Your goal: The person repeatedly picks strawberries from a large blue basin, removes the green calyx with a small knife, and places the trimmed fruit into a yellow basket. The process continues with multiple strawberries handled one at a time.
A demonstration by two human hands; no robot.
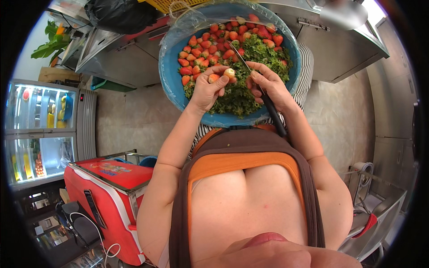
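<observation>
My left hand (pixel 211 87) holds two strawberries over the tub; the one at the thumb (pixel 229 73) shows a pale cut top, and the other (pixel 213 78) lies against the fingers. In my right hand (pixel 268 83) is a knife with a black handle (pixel 274 114), its thin blade (pixel 238 53) pointing up and left above the fruit. Below both hands stands a large blue plastic tub (pixel 174 88) lined with clear plastic film. Red strawberries (pixel 204 50) fill its back and left, while a heap of green strawberry tops (pixel 238 98) covers the front and right.
Stainless steel cabinets (pixel 124 60) flank the tub. A black plastic bag (pixel 120 15) and a yellow plastic basket (pixel 174 5) are at the top. A red cooler (pixel 100 201) stands at lower left, near a glass-door fridge (pixel 43 134). A metal cart (pixel 385 214) is at lower right.
</observation>
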